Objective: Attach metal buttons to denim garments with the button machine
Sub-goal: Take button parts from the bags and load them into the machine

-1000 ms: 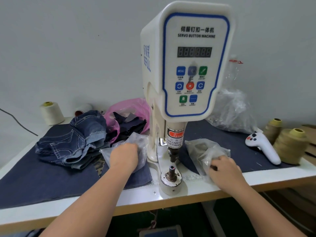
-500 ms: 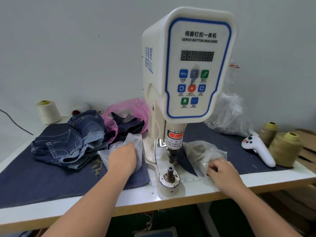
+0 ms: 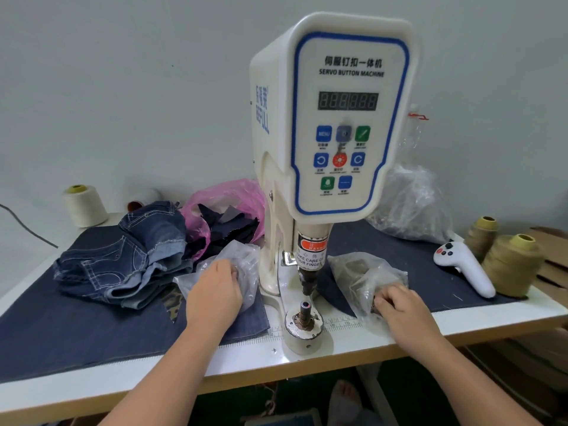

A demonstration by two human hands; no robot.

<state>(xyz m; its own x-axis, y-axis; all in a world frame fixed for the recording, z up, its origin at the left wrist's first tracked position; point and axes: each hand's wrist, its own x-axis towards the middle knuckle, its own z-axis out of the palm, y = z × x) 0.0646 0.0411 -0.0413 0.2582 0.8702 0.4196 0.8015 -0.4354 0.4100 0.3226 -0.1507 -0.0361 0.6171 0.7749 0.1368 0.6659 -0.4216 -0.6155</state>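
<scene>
- A white servo button machine [image 3: 332,142] is seen upright at the middle of a white work table [image 3: 338,355], with its control panel turned toward the camera.
- The machine's lower die post [image 3: 305,312] is seen at the front of its round base, directly beneath the press head, with nothing set on it.
- Just left of the machine's column, a clear plastic bag [image 3: 242,262] is lain upon by the left hand [image 3: 215,290]; the fingers are curled down into the bag's opening, and something small is seen at the fingertips, though whether it is pinched cannot be told.
- Just right of the machine's base, a second clear plastic bag [image 3: 359,275] is gripped at its near edge by the right hand [image 3: 399,305], the fingers being curled onto the plastic.
- Small dark metal pieces are made out through the plastic of the right bag; they are too blurred to be told apart.
- Folded denim shorts [image 3: 123,259] are piled well left of the machine on a dark denim sheet [image 3: 76,327], untouched by either hand.
- Behind and left of the machine, a pink plastic bag [image 3: 221,198] is seen holding dark fabric pieces.
- Further left of the machine, a cream thread cone [image 3: 84,206] is stood near the wall.
- Right of the machine, a white handheld controller [image 3: 464,265] is laid beside two khaki thread cones [image 3: 507,262].
- Behind the machine on the right, a large crumpled clear bag [image 3: 408,204] is rested.
</scene>
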